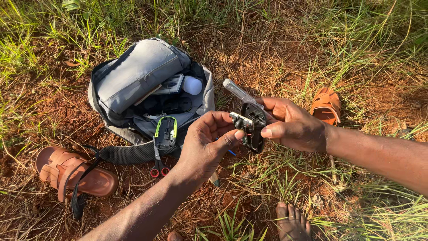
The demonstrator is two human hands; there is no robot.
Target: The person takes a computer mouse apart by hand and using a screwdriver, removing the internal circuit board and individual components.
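**Opened device held between both hands**

Right hand (292, 125) is gripping the black oval casing (254, 127), fingers closed round its rim. Left hand (207, 143) is pinching the small circuit board (240, 119) at the fingertips, seemingly mid-disassembly. Easing the board free likely needs gentle pulling. Clear-handled screwdriver (238, 92) is lying behind the right fingers.

two hands (209, 143) meet at centre frame on one black device shell (253, 127); one grey bag (142, 80) upper left, two brown sandals (73, 172), one pair of scissors (158, 167).
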